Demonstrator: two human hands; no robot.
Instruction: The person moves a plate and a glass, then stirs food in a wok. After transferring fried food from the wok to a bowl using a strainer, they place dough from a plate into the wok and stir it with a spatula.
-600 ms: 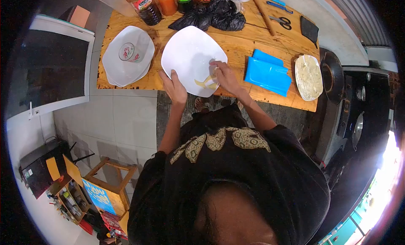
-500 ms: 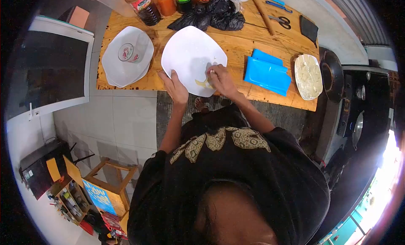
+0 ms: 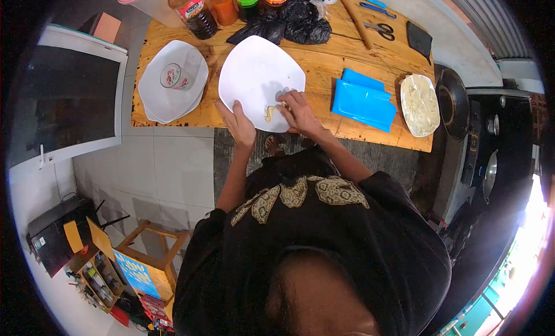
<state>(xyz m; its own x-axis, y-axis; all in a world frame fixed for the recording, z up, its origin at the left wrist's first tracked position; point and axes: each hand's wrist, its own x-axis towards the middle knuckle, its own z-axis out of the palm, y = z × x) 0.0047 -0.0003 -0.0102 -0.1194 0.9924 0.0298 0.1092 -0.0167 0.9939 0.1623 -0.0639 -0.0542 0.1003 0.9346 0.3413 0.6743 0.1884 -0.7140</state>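
Note:
A white plate (image 3: 248, 70) with rounded corners lies at the front edge of the wooden table. My left hand (image 3: 238, 125) grips its near left rim, thumb on the upper face. Over the near right part of the plate, my right hand (image 3: 300, 113) has its fingers curled and pressed together at the surface. A small lump of pale yellow dough (image 3: 269, 113) lies at those fingertips, partly covered by them. A few tiny pale crumbs dot the plate farther back.
At left, stacked white bowls (image 3: 153, 99) hold a patterned glass (image 3: 172, 77). Blue plastic sheets (image 3: 364, 104) and a dish of pale dough pieces (image 3: 419, 107) lie at right, beside a dark pan (image 3: 454, 104). Bottles (image 3: 193, 15), black bags (image 3: 306, 24) and scissors (image 3: 381, 29) stand or lie behind.
My right hand has shifted slightly left and toward me across the plate. The pale dough, earlier a flat smear, now looks gathered into a small lump. My left hand keeps its grip.

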